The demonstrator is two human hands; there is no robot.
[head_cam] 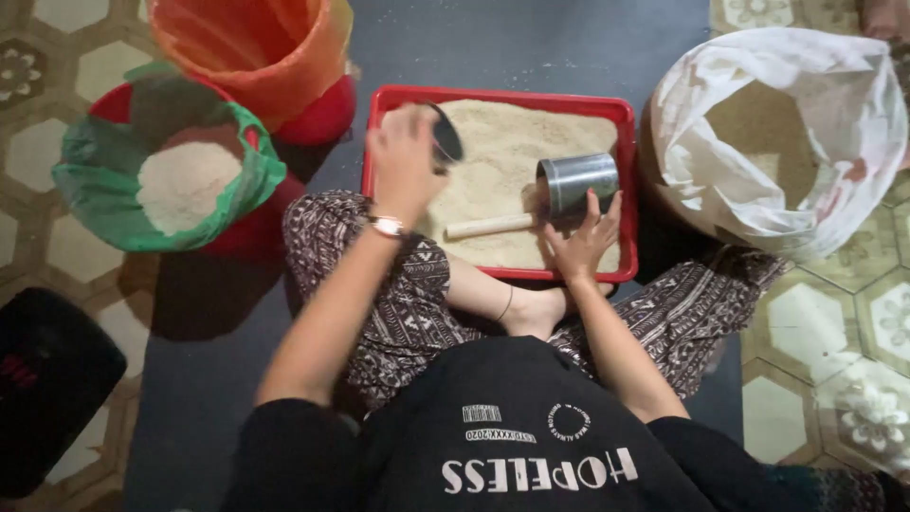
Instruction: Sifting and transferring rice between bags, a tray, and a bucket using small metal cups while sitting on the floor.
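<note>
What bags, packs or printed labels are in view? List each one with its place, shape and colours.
White plastic sack: right of the red tray, open, tan grain inside.
Green bag: left, lining a red bucket, pale grain inside.
Orange bag: top, lining another bucket.
White print: on black shirt, bottom.

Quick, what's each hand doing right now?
Left hand: closed on a dark round scoop, blurred, above the red tray.
Right hand: open, fingers against the metal cup lying in the grain.

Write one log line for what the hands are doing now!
left hand: holds dark lid | right hand: on metal can | red tray: grain, wooden stick
</note>
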